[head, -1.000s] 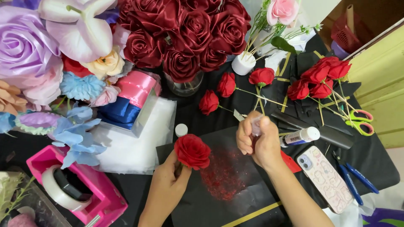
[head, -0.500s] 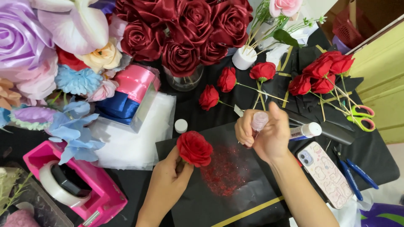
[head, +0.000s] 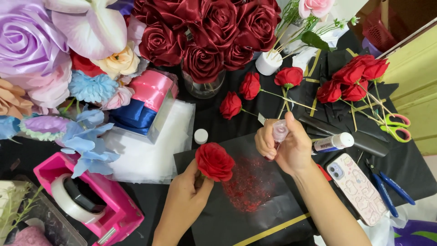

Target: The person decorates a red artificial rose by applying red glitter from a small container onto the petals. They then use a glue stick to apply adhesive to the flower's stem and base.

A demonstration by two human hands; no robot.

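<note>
At the far left a pink plastic tape dispenser (head: 86, 200) sits near the tabletop's front edge, with pastel paper flowers crowding the space behind it. A stack of white tissue sheets (head: 150, 150) lies beside a clear box of pink and blue ribbon rolls (head: 145, 107), kept close but off the work area. The left hand (head: 186, 200) is closed around the stem under a red fabric rose (head: 214, 161), holding the bloom up over a black paper sheet (head: 255, 214), likely so that loose red glitter (head: 248, 184) lands on the sheet rather than on the black tabletop (head: 419, 173). The right hand (head: 287, 148) grips a small clear glitter bottle (head: 278, 134), tilted toward the rose; its white cap (head: 200, 136) rests apart, just behind the bloom. A white-capped glue bottle (head: 334, 142) lies just right of that hand, and a patterned phone (head: 357, 189) lies near the right forearm. Loose red roses on stems (head: 353, 82) and green-handled scissors (head: 396, 126) fill the right side, so open room is only over the sheet.
</note>
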